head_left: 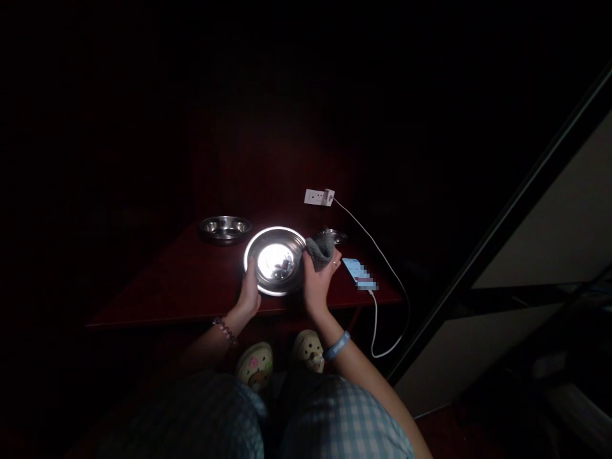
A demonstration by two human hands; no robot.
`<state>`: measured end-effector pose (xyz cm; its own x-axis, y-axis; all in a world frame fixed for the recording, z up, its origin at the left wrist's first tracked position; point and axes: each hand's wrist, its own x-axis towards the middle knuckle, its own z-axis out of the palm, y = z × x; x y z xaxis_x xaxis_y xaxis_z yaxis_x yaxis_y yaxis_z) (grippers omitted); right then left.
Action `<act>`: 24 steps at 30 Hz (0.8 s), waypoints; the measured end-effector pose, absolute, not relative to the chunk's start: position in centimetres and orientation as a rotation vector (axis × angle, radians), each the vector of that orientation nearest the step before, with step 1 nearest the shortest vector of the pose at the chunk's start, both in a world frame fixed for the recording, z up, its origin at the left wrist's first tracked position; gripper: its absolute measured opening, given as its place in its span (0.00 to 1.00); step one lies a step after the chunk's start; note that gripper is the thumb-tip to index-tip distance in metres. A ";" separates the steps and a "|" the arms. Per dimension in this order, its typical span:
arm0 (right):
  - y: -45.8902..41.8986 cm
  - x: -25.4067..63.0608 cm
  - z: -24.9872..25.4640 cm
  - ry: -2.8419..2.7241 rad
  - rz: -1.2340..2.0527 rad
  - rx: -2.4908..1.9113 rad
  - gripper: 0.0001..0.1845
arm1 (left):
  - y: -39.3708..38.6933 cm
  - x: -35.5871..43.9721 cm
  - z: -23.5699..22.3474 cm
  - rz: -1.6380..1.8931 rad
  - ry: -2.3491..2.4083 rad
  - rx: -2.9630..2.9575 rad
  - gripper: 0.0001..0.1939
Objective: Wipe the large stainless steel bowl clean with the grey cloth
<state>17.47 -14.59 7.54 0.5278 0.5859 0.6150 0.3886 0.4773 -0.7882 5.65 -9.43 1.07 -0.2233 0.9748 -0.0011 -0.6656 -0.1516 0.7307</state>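
Note:
A shiny round steel bowl [268, 245] is held above the front part of the dark red table [167, 290], its inside facing me and glaring with light. My left hand [249, 292] grips its left rim, thumb over the edge, a beaded bracelet on the wrist. At the right rim, my right hand [316, 284] is closed around a grey cloth [321, 250] and touches the bowl. A blue band circles that wrist. The fingers under the bowl are hidden.
Another steel bowl [224, 228] stands at the back left. A shiny metal dish [337, 236] lies partly behind the cloth. To the right, a phone [356, 271] is joined by a white cable [377, 245] to a charger in the wall socket [314, 197].

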 end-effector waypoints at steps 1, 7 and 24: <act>-14.7 17.4 7.6 -1.198 0.127 -1.145 0.29 | -9.6 5.7 1.2 1.671 0.726 0.554 0.22; -14.7 17.9 7.8 -1.953 -0.143 -1.293 0.33 | -10.0 5.9 1.9 1.632 0.675 0.473 0.21; -16.3 18.9 9.5 -2.111 -0.418 -1.788 0.33 | -9.6 5.7 1.4 1.711 0.633 0.522 0.24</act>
<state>18.92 -16.26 9.54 -0.1489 0.8859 0.4394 0.9864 0.1642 0.0034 5.74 -9.62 1.42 -0.2207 0.9753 0.0117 -0.7330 -0.1738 0.6576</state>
